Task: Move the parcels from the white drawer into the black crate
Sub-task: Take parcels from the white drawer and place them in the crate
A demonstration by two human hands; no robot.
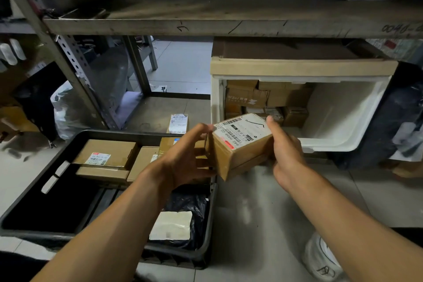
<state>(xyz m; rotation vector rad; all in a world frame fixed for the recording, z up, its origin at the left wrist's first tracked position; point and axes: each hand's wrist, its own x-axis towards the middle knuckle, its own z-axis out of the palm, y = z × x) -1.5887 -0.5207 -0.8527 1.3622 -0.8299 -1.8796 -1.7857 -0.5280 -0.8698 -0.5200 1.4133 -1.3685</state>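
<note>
1. A labelled cardboard parcel (238, 144) is in transit, held just right of the black crate (34, 208), near the white drawer (343, 121).
2. The right hand (286, 153) clamps it; the left hand (185, 158) cups its other end.
3. Next, probably: swing left, lower beside the crate's boxes.

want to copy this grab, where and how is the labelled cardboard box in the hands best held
Clamp the labelled cardboard box across its two short ends, coming in from each side, as the left hand and right hand do here. It is a squat block with flat, parallel end faces, tilted label-up, so fingers underneath and thumbs on top keep it steady.
</note>
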